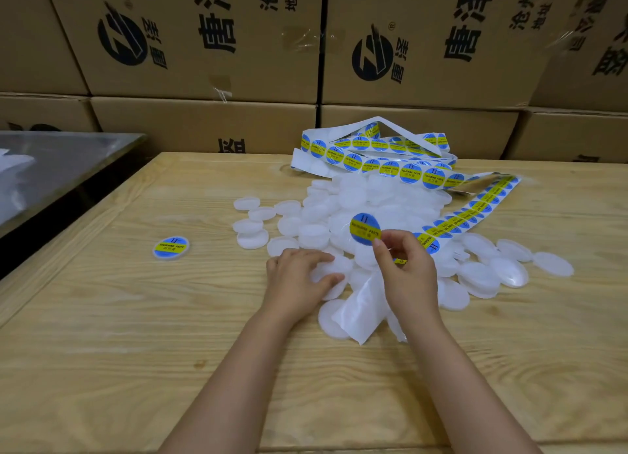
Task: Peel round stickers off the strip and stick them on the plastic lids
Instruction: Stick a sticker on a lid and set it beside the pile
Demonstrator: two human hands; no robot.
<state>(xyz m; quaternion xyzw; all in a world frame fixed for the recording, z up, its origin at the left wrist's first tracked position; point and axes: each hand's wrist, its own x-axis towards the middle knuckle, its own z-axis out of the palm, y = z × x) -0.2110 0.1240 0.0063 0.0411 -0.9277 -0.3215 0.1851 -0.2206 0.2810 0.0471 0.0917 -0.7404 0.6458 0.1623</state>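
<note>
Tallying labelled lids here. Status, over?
Right hand pinches a peeled sticker. Left hand holds a bare lid at the pile's edge. One labelled lid lies apart, left. Spent backing paper lies under the right wrist.

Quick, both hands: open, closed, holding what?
Left hand: closed on a lid, fingers and thumb round its edge.
Right hand: closed on a peeled sticker, pinched at its lower edge.
</note>
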